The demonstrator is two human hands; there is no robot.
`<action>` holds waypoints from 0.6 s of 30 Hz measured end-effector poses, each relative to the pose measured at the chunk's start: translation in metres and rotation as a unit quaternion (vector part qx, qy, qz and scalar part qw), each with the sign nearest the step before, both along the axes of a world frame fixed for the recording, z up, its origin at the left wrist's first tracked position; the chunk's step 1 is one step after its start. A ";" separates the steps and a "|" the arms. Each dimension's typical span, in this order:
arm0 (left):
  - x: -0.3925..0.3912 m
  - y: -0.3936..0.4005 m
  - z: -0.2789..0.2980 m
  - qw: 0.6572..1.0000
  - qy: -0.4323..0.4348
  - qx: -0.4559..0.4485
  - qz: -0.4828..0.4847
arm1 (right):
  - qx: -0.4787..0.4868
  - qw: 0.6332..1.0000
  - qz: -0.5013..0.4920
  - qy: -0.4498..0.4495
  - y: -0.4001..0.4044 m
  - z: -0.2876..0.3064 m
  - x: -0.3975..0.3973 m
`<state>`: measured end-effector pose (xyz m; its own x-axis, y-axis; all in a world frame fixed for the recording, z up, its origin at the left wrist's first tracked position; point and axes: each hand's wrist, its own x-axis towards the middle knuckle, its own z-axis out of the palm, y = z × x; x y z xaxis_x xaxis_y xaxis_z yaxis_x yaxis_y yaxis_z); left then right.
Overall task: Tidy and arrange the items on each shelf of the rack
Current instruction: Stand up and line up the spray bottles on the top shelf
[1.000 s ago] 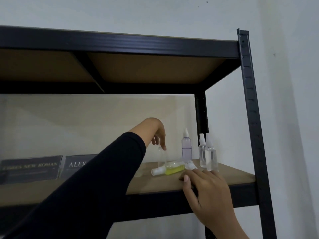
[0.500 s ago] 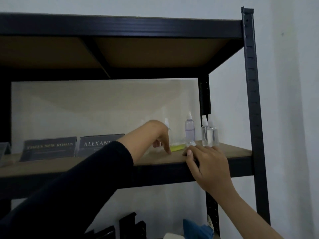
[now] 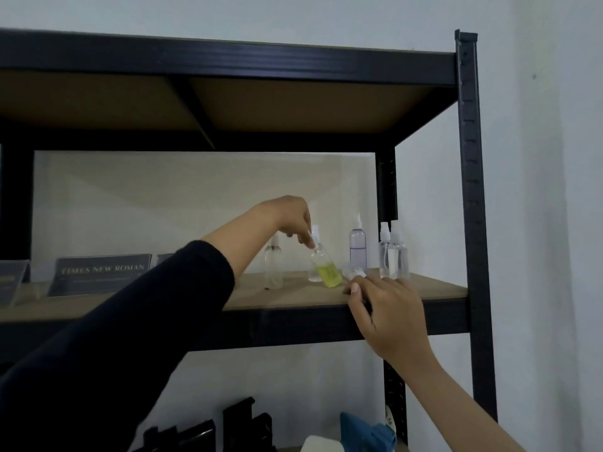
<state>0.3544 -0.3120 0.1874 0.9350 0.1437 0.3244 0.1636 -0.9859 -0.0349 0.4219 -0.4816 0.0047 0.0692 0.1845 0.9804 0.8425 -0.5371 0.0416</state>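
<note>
From the head view, my left hand (image 3: 290,216) reaches over the middle shelf (image 3: 293,296) of the black rack (image 3: 470,190), black sleeve (image 3: 137,327) pushed up the forearm. Its fingertips pinch the white sprayer top of a small spray bottle with yellow liquid (image 3: 323,267), which stands tilted, its base on the shelf board toward the right half, a little back from the front edge. My right hand (image 3: 388,308) rests on the front edge of the same shelf near the right end, fingers loosely curved over the board. It touches a small clear bottle lying on its side (image 3: 354,272) just right of the yellow one; whether the fingers actually grip it I cannot tell.

Left of the tilted bottle, an empty clear spray bottle (image 3: 273,262) stands upright. To the right, further back, a pale purple spray bottle (image 3: 358,246) stands upright, and two clear spray bottles (image 3: 393,256) stand touching near the rear right corner post. On the left half of the shelf sits a dark name plate reading "TIMES NEW ROMAN" (image 3: 101,272), with another plate partly hidden behind my arm.

On the shelf below, dark objects (image 3: 208,432) and something blue (image 3: 365,432) show.
</note>
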 end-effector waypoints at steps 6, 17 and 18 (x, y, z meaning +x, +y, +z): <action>0.002 0.010 0.003 0.998 -0.039 -0.038 -0.027 | -0.001 1.000 0.001 0.001 0.001 -0.001 0.002; 0.016 0.013 -0.017 0.986 -0.126 -0.097 -0.055 | -0.002 1.000 -0.008 0.006 0.000 0.000 0.001; 0.016 0.012 -0.018 0.985 -0.130 -0.099 -0.058 | -0.003 1.000 -0.010 0.007 0.000 -0.001 0.001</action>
